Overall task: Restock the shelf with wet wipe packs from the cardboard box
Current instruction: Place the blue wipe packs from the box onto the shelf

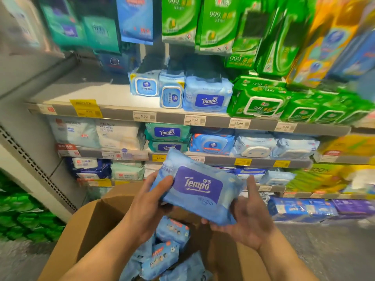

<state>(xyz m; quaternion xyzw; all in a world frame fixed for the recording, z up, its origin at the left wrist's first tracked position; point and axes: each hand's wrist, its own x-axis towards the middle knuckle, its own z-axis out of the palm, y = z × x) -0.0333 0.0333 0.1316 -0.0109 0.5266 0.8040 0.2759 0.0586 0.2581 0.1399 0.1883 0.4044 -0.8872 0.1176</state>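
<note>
A light-blue Tempo wet wipe pack with a purple label is held above the open cardboard box. My left hand grips its left end, thumb on top. My right hand cups its lower right corner from beneath, palm up, fingers under the pack and the thumb raised beside it. Several more blue packs lie inside the box. On the grey shelf above stands a matching Tempo pack beside two smaller blue packs.
The shelf's left part is bare. Green packs fill its right side and hang above. Lower shelves hold blue, white and teal packs. Price tags line the shelf edges. A perforated grey upright stands at the left.
</note>
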